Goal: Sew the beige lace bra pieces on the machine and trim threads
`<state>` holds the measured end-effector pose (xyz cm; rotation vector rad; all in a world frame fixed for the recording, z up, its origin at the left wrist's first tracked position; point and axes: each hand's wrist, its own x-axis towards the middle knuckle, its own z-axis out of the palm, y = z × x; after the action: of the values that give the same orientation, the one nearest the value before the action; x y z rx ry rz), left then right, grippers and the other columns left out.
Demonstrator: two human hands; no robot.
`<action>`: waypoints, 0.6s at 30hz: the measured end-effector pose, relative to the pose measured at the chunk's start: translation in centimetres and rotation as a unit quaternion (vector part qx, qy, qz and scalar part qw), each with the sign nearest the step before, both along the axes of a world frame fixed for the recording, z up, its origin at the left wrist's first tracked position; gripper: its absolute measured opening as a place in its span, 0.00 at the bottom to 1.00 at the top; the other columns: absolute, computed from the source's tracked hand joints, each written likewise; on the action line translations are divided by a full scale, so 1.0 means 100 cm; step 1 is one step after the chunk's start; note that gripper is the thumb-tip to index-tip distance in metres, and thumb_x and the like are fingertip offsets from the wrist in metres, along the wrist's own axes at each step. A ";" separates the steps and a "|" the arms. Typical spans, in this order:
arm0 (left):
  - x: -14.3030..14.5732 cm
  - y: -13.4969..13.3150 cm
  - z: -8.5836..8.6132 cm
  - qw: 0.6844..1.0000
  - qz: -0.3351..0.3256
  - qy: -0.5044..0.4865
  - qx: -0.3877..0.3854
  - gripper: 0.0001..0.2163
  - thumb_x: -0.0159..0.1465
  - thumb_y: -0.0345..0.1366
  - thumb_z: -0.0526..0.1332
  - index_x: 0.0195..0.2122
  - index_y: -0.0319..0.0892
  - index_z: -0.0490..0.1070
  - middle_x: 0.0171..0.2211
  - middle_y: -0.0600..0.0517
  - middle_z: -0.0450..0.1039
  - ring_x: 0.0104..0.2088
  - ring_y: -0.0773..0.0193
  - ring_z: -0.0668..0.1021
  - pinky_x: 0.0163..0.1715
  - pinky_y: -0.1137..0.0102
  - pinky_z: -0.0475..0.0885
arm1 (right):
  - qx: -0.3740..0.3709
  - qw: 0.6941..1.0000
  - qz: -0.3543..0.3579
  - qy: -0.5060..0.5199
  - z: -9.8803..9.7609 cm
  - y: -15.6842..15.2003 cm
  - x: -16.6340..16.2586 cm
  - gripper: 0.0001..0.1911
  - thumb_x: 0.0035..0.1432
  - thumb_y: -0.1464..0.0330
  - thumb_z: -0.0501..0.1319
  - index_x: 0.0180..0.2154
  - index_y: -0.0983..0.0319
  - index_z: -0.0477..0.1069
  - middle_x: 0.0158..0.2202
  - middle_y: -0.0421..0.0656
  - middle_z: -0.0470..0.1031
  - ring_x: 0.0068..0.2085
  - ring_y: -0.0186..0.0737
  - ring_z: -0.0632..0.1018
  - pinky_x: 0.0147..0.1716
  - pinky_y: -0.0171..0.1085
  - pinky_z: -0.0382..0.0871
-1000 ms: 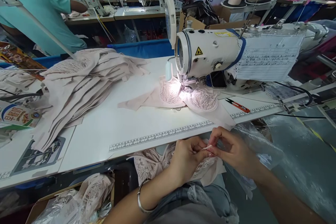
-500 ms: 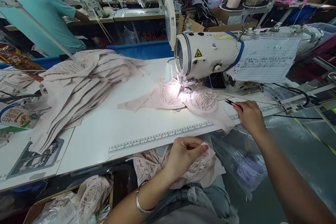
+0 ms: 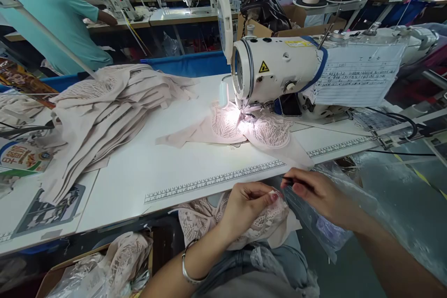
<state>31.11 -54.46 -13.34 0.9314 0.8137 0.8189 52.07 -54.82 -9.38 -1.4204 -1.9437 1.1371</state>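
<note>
My left hand [image 3: 240,212] pinches the edge of a pale pink lace bra [image 3: 200,221] that lies over my lap, below the table edge. Close to that edge, at its right, is my right hand [image 3: 316,193], closed on small thread snips [image 3: 287,180]; only their dark tip shows now, pointing toward the left fingers. Whether the tip touches the lace, I cannot tell. Another pink lace bra [image 3: 274,131] lies on the table under the lit needle area of the white sewing machine [image 3: 279,67].
A stack of pink bra pieces [image 3: 129,102] covers the table's left side. A ruler strip [image 3: 216,180] runs along the front edge. Below stands a carton [image 3: 57,270] with lace and plastic. A plastic bag [image 3: 328,228] hangs at right. Beyond the table, a person in turquoise [image 3: 66,28] stands.
My right hand has moved left and down from the table's right side to beside my left hand, carrying the snips. The left hand and the lace have hardly moved.
</note>
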 end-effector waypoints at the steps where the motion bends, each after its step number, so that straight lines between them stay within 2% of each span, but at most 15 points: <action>1: 0.000 0.000 0.000 1.000 -0.001 0.003 0.001 0.19 0.52 0.52 0.74 0.28 0.37 0.83 0.24 0.48 0.76 0.24 0.68 0.69 0.25 0.71 0.63 | -0.019 1.000 0.018 0.002 0.004 -0.001 -0.005 0.19 0.69 0.52 0.53 0.35 0.57 0.72 0.24 0.39 0.68 0.23 0.35 0.66 0.23 0.35 0.57; 4: -0.001 0.001 0.000 1.000 0.000 0.006 0.003 0.19 0.51 0.51 0.75 0.27 0.37 0.83 0.24 0.48 0.77 0.25 0.67 0.70 0.26 0.71 0.64 | -0.049 0.997 0.056 -0.001 0.007 0.000 -0.011 0.20 0.68 0.52 0.55 0.30 0.58 0.70 0.21 0.36 0.61 0.21 0.32 0.60 0.21 0.34 0.50; 12: -0.002 -0.001 -0.002 1.000 -0.013 0.015 0.022 0.19 0.52 0.51 0.73 0.25 0.37 0.81 0.22 0.50 0.73 0.24 0.69 0.66 0.25 0.72 0.61 | -0.087 0.992 0.092 0.024 -0.006 0.004 -0.014 0.23 0.68 0.52 0.55 0.26 0.58 0.63 0.21 0.35 0.57 0.22 0.32 0.57 0.23 0.36 0.47; 16: -0.003 -0.003 -0.001 0.998 -0.007 0.041 0.040 0.19 0.54 0.52 0.71 0.25 0.37 0.81 0.20 0.51 0.69 0.23 0.70 0.62 0.22 0.72 0.58 | -0.122 0.988 0.071 0.062 -0.009 0.005 -0.017 0.25 0.66 0.48 0.55 0.24 0.58 0.63 0.20 0.34 0.54 0.22 0.32 0.55 0.24 0.36 0.47; 18: -0.003 -0.003 0.000 0.998 -0.006 0.043 0.037 0.19 0.55 0.52 0.71 0.27 0.37 0.82 0.21 0.50 0.70 0.23 0.70 0.63 0.22 0.72 0.58 | -0.116 0.988 0.032 0.095 -0.012 0.003 -0.016 0.26 0.65 0.46 0.54 0.25 0.58 0.63 0.22 0.35 0.55 0.23 0.32 0.56 0.24 0.36 0.50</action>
<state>30.80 -54.75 -13.37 1.0424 0.8560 0.8087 50.47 -54.48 -10.56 -1.3139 -1.7802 1.5123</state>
